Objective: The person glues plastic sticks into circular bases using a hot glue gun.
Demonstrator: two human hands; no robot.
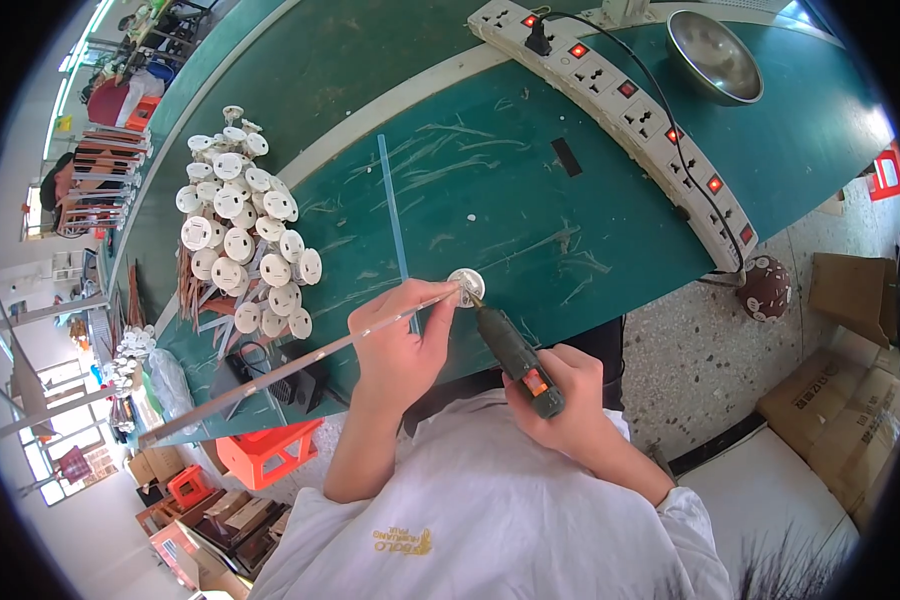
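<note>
My left hand [405, 335] pinches a long thin strip [270, 378] near its far end; the strip slants down to the lower left. At that end sits a small round white disc [467, 274], close to my fingertips. My right hand [562, 395] is wrapped round a dark green glue gun [505, 345], its nozzle at the disc. Whether the nozzle touches the disc, I cannot tell. A translucent bluish glue stick [392, 205] lies on the green table [530, 230], just beyond my left hand.
Many strips with round white discs [238, 243] lie piled at the left. A long power strip [630, 115] crosses the table at the right, a black cable [660, 90] plugged in. Beyond it is a metal bowl [715, 58]. A red stool [267, 452] stands below the table edge.
</note>
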